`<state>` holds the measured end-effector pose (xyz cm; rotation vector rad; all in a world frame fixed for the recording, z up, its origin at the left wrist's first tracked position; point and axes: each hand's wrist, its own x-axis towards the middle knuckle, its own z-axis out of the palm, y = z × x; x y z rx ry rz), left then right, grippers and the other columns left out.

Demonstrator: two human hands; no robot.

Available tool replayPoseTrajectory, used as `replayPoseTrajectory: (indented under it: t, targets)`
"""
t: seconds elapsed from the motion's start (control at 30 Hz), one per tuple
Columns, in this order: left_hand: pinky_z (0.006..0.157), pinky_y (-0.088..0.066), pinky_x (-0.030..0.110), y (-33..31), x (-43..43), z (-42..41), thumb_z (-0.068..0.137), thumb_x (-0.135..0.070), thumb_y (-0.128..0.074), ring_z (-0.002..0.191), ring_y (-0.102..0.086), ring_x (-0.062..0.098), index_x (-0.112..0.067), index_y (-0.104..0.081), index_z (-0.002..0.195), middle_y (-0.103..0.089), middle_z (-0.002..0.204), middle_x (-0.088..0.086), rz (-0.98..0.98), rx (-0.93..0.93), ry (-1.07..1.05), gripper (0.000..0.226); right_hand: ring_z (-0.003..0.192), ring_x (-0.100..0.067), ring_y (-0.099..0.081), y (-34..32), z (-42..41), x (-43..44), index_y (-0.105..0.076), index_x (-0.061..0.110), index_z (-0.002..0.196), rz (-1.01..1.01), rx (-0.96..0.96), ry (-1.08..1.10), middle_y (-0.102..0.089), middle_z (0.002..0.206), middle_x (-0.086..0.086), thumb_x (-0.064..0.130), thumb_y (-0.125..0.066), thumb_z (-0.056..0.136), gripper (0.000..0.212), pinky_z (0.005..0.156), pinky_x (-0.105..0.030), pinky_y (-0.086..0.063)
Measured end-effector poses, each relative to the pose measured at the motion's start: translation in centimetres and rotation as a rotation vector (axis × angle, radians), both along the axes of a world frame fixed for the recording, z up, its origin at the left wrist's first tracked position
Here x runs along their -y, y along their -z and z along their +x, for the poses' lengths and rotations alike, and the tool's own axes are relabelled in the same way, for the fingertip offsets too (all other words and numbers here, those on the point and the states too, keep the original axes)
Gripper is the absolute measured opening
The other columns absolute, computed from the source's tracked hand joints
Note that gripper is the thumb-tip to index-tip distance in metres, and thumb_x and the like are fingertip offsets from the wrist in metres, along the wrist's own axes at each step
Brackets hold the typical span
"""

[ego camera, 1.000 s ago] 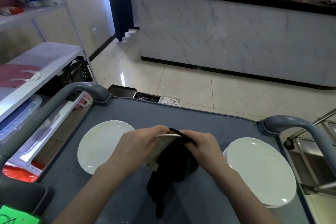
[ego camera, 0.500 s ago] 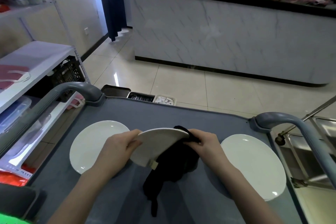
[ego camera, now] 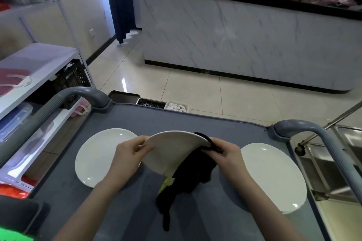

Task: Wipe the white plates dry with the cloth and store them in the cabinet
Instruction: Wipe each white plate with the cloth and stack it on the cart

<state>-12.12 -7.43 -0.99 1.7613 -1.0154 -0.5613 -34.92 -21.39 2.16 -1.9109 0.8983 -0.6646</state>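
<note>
I hold a white plate (ego camera: 170,150) tilted above the grey cart top (ego camera: 195,123). My left hand (ego camera: 127,156) grips its left rim. My right hand (ego camera: 225,154) pinches a black cloth (ego camera: 192,178) against the plate's right rim; the cloth hangs down under the plate onto the cart. A second white plate (ego camera: 98,154) lies flat on the cart to the left, and a third white plate (ego camera: 274,174) lies flat to the right.
Grey cart handles rise at the left (ego camera: 78,94) and right (ego camera: 313,133). A white shelf rack (ego camera: 35,64) stands left, a steel sink unit (ego camera: 333,162) right. Small bins (ego camera: 152,102) sit past the cart's far edge, before a marble counter (ego camera: 244,35).
The plate has turned from nearly edge-on to show its broad pale face, with its far rim raised. Both hands kept their hold. The camera view shifted slightly.
</note>
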Motion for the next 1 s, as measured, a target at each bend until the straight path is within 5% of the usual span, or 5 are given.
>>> replayPoseTrajectory:
  t: [0.33,0.47,0.6,0.73,1.0]
  targets:
    - [0.067,-0.049,0.04,-3.3,2.2,-2.2,0.097,-0.027,-0.058,0.087,-0.062,0.023,-0.024,-0.071,0.104,-0.065,0.089,0.001,0.094,0.733,0.18,0.015,0.095,-0.018,-0.065,-0.5,2.4,-0.7,-0.068,0.033,0.108,-0.314,-0.405,-0.054,-0.073,0.099,0.009,0.018,-0.061,0.085,0.028,0.08,-0.037,-0.05]
    - [0.068,-0.048,0.034,-3.3,2.2,-2.4,0.092,-0.021,-0.067,0.085,-0.063,0.019,-0.023,-0.074,0.099,-0.068,0.086,-0.005,-0.001,0.664,0.175,0.01,0.096,-0.015,-0.066,-0.3,2.0,-0.8,-0.069,0.034,0.107,-0.319,-0.328,-0.028,-0.073,0.1,0.012,0.015,-0.061,0.086,0.03,0.082,-0.036,-0.05]
    - [0.074,-0.043,0.01,-1.6,1.1,-0.7,0.086,-0.012,-0.073,0.086,-0.063,0.001,-0.031,-0.071,0.094,-0.07,0.089,-0.019,-0.043,0.191,0.083,0.021,0.089,-0.007,-0.068,0.1,0.4,-0.6,-0.072,0.035,0.101,-0.086,-0.035,0.032,-0.074,0.092,0.014,0.005,-0.066,0.083,0.036,0.079,-0.028,-0.053]
    - [0.068,-0.048,0.019,-0.1,0.5,0.3,0.088,-0.01,-0.07,0.08,-0.067,0.015,-0.031,-0.07,0.082,-0.072,0.082,-0.007,-0.044,-0.1,-0.03,0.022,0.085,-0.003,-0.069,-0.1,-0.3,-0.1,-0.074,0.04,0.092,0.086,0.115,0.035,-0.075,0.089,0.01,-0.002,-0.066,0.082,0.044,0.072,-0.013,-0.049]
    - [0.066,-0.049,0.036,-3.8,1.6,-0.2,0.092,-0.015,-0.064,0.076,-0.061,0.014,-0.02,-0.07,0.091,-0.065,0.083,-0.011,-0.103,0.521,0.095,0.008,0.082,-0.004,-0.066,-1.7,1.0,0.5,-0.071,0.037,0.094,-0.159,-0.192,-0.013,-0.072,0.084,0.017,0.007,-0.069,0.08,0.033,0.074,-0.023,-0.05]
